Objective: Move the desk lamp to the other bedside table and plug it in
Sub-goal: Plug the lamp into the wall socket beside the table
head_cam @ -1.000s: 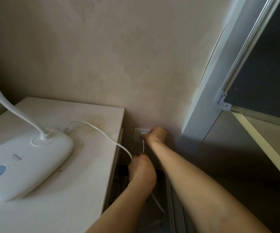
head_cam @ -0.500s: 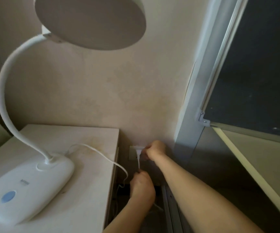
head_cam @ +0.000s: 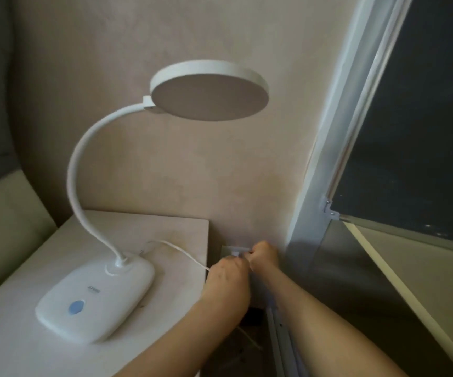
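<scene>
Clearly the carrying part is done. Past the pale upholstered cushion (head_cam: 8,229) at the far left, the white desk lamp (head_cam: 95,297) stands on the bedside table (head_cam: 16,346), base near the middle of the top, gooseneck arching up so that the round head hangs over the back right corner. Its white cord (head_cam: 177,250) leaves the back of the base and drops over the table's right edge, laid that way, I judge, to reach the wall without strain. At that edge the left hand (head_cam: 229,281) shows its back, fingers curled under around the cord, probably steadying it and feeding slack. Just beyond, low on the wall beside the table, sits the wall socket (head_cam: 226,250). The right hand (head_cam: 264,257) has its fingers bent tight, pinching the plug (head_cam: 236,253) at the socket face. Whether the pins are fully seated cannot be told, since both hands crowd the spot. To their right rises the pale window frame (head_cam: 326,172) with its dark pane (head_cam: 415,126), leaving only a narrow gap for the arms.
</scene>
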Demonstrator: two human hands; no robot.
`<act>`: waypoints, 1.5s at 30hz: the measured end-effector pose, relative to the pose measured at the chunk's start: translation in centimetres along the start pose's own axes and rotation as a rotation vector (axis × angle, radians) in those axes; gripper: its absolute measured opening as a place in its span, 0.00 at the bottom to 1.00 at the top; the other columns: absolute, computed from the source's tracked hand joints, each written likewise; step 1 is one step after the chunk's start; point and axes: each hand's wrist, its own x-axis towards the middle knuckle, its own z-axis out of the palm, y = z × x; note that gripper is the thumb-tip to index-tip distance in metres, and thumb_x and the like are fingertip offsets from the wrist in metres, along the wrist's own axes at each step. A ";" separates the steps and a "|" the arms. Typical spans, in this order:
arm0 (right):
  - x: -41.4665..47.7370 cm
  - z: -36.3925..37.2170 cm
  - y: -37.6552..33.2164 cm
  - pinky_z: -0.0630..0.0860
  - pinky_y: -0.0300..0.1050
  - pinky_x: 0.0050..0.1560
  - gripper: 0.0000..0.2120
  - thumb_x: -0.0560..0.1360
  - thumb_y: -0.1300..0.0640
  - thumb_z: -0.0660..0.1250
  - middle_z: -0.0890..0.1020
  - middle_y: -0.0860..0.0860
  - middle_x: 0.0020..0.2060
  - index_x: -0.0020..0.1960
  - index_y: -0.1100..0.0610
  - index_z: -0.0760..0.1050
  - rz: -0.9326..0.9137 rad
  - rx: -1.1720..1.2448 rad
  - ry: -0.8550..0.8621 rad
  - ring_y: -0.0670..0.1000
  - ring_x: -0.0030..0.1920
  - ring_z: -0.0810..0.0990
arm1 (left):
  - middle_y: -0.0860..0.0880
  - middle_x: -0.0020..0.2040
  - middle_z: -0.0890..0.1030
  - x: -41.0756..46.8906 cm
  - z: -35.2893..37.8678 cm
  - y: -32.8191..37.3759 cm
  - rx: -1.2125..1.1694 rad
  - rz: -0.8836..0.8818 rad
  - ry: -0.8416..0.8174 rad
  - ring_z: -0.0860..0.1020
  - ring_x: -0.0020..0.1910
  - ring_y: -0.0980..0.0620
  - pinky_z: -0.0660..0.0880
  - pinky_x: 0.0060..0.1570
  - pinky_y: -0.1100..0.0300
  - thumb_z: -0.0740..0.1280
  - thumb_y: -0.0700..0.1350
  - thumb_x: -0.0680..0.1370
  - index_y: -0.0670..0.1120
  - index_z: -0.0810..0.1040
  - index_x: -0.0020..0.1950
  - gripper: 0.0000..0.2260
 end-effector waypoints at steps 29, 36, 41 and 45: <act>-16.1 0.5 -12.8 0.78 0.51 0.40 0.05 0.75 0.59 0.67 0.85 0.56 0.40 0.44 0.57 0.81 -0.652 0.053 0.312 0.58 0.40 0.82 | 0.55 0.73 0.62 -12.4 -5.5 -21.1 -0.211 -0.371 0.136 0.69 0.67 0.52 0.68 0.66 0.58 0.65 0.69 0.69 0.54 0.63 0.75 0.38; -22.3 4.5 -15.3 0.77 0.42 0.53 0.08 0.78 0.57 0.64 0.83 0.49 0.49 0.52 0.55 0.81 -0.822 0.025 0.084 0.47 0.50 0.79 | 0.53 0.75 0.59 -13.4 -5.7 -21.6 -0.239 -0.318 0.073 0.68 0.68 0.50 0.69 0.65 0.59 0.68 0.72 0.63 0.53 0.61 0.76 0.46; -23.7 5.4 -15.5 0.76 0.42 0.55 0.10 0.78 0.54 0.64 0.81 0.50 0.51 0.56 0.55 0.80 -0.849 -0.041 0.052 0.49 0.54 0.76 | 0.50 0.73 0.63 -14.4 -5.9 -21.0 -0.192 -0.272 0.089 0.71 0.66 0.46 0.70 0.63 0.58 0.69 0.70 0.65 0.52 0.67 0.73 0.41; -24.7 5.1 -15.5 0.76 0.46 0.52 0.09 0.78 0.54 0.64 0.81 0.52 0.49 0.51 0.56 0.82 -0.866 -0.087 0.029 0.52 0.51 0.77 | 0.48 0.72 0.65 -14.9 -6.1 -20.7 -0.157 -0.242 0.099 0.72 0.64 0.45 0.69 0.63 0.57 0.69 0.68 0.67 0.50 0.69 0.72 0.38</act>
